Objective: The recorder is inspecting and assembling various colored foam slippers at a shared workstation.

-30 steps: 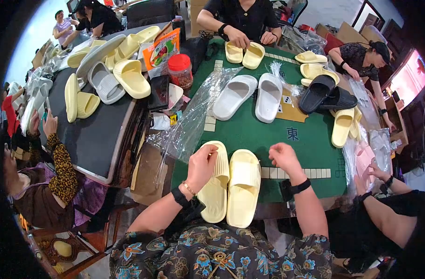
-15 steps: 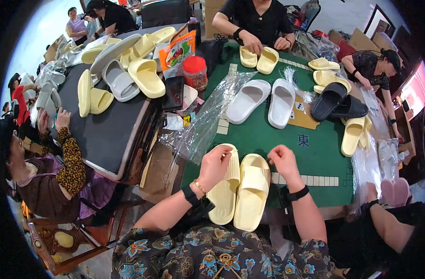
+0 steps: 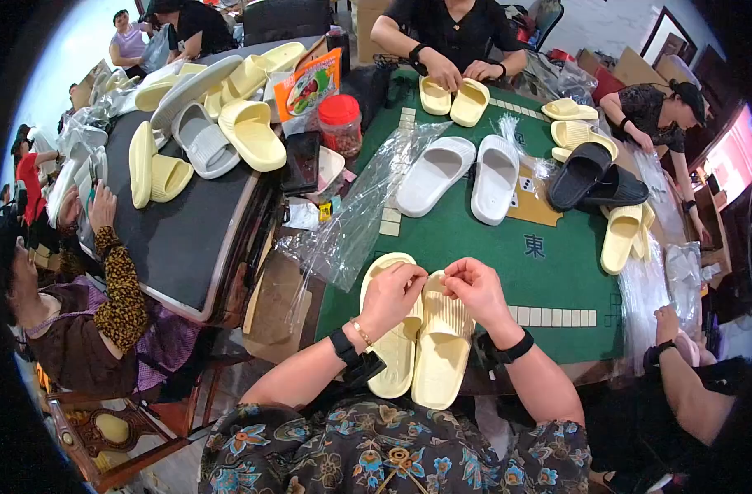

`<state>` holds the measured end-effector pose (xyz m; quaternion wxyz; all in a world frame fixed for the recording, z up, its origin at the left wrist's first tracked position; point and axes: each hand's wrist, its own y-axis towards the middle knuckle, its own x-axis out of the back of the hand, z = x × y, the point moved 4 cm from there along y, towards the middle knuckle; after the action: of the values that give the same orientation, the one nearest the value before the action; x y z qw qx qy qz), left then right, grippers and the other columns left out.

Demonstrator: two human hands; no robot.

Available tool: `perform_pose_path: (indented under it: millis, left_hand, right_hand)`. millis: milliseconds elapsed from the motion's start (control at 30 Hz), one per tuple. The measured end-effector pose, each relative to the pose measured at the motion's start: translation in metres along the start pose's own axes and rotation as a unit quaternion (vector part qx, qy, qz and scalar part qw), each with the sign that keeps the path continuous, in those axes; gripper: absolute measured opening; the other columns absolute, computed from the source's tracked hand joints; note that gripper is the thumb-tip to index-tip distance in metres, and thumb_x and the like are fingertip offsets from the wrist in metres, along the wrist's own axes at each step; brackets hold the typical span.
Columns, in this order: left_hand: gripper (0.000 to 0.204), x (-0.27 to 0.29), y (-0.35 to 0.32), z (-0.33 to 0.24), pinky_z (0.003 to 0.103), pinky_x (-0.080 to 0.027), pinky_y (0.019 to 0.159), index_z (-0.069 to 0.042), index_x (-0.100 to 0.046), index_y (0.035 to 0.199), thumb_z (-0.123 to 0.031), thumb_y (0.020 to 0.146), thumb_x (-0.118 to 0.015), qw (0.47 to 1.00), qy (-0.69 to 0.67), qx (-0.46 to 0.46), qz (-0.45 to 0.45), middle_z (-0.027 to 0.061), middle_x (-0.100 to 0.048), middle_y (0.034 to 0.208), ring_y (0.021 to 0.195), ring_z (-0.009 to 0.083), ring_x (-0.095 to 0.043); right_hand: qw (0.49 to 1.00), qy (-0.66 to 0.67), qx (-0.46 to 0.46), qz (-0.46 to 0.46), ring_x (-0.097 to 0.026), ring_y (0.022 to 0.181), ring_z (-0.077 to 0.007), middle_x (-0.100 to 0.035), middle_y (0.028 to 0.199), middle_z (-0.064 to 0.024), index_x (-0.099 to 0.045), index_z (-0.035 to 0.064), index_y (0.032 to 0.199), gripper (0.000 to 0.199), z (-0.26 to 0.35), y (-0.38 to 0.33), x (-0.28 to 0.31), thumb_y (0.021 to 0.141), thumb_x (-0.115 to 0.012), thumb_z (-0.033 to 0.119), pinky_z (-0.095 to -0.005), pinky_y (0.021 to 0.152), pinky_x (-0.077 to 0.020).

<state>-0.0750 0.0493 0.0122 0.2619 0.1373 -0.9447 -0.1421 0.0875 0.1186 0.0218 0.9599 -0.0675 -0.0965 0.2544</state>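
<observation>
A pair of pale yellow slide slippers stands side by side at the near edge of the green table, toes pointing away from me. My left hand [image 3: 392, 295] is over the strap of the left slipper [image 3: 390, 362], thumb and fingers pinched. Above the toe of the right slipper [image 3: 442, 346], my right hand [image 3: 476, 290] is also pinched, its fingertips close to the left ones. Whatever lies between the fingertips is too small to make out. A white slide pair [image 3: 496, 181] sits farther off on clear plastic.
Clear plastic bags [image 3: 351, 218] lie left of the white slides. Black slides [image 3: 580, 177] and more yellow slides [image 3: 621, 239] line the right side. A red-lidded jar [image 3: 340, 123] stands by the dark left table [image 3: 191, 239], which holds several slides. Co-workers sit around.
My right hand has moved left and inward, bringing its fingertips near my left hand's. My left hand has shifted slightly right and down. The slippers remain in place.
</observation>
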Motion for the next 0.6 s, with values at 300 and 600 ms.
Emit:
perform_pose_path:
  millis: [300, 600]
  left_hand:
    - [0.008, -0.002, -0.002, 0.005, 0.029, -0.048, 0.055, -0.002, -0.067, 0.091, -0.006, 0.084, -0.068, 1.0, -0.028, 0.0, 0.0, 0.0073, -0.063, 0.079, 0.059, 0.0173, -0.059]
    - [0.008, -0.001, -0.003, 0.003, 0.031, -0.047, 0.056, -0.003, -0.067, 0.089, -0.008, 0.083, -0.068, 0.999, -0.015, -0.035, -0.005, 0.0073, -0.062, 0.078, 0.063, 0.0195, -0.059]
  right_hand:
    - [0.982, -0.189, -0.001, 0.024, -0.064, 0.068, -0.0108, -0.067, 0.078, -0.0049, -0.063, -0.0031, 0.091, 0.009, 0.007, -0.007, 0.016, 0.084, -0.064, 0.003, -0.026, 0.063, -0.0521]
    - [0.998, -0.042, 0.035, -0.018, -0.062, 0.07, -0.0087, -0.067, 0.079, -0.0035, -0.064, -0.0023, 0.091, 0.009, -0.012, 0.004, -0.009, 0.085, -0.063, 0.004, -0.0244, 0.064, -0.0508]
